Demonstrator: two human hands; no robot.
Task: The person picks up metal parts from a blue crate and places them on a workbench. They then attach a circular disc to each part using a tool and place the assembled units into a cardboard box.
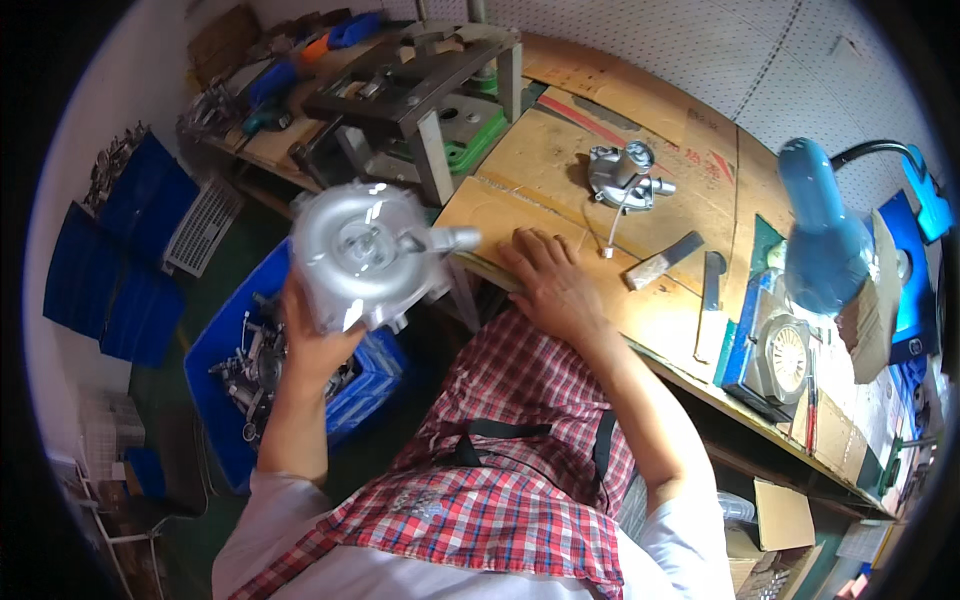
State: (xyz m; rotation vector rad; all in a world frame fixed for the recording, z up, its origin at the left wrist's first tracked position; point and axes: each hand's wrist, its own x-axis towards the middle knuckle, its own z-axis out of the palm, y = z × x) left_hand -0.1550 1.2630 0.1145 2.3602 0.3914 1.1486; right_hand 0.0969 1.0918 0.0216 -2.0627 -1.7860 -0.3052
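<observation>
My left hand (318, 338) grips a round silver metal housing (350, 255) from its near left side. The housing has a domed face and a short pipe stub pointing right, and is slightly blurred. It is held up between the workbench edge and a blue bin (207, 385) of metal parts at the lower left. My right hand (553, 283) lies flat on the bench's near edge, fingers stretched out and holding nothing. Beyond it on the cardboard-covered bench (560, 150) sits a smaller silver metal assembly (622, 180) with a thin rod sticking out towards me.
Two flat bar-like tools (668, 258) lie right of my right hand. A blue lamp (822, 235) stands over a box with a round dial-like disc (787, 358). A heavy metal frame (415, 100) stands at the back left. Blue bins (120, 260) are farther left.
</observation>
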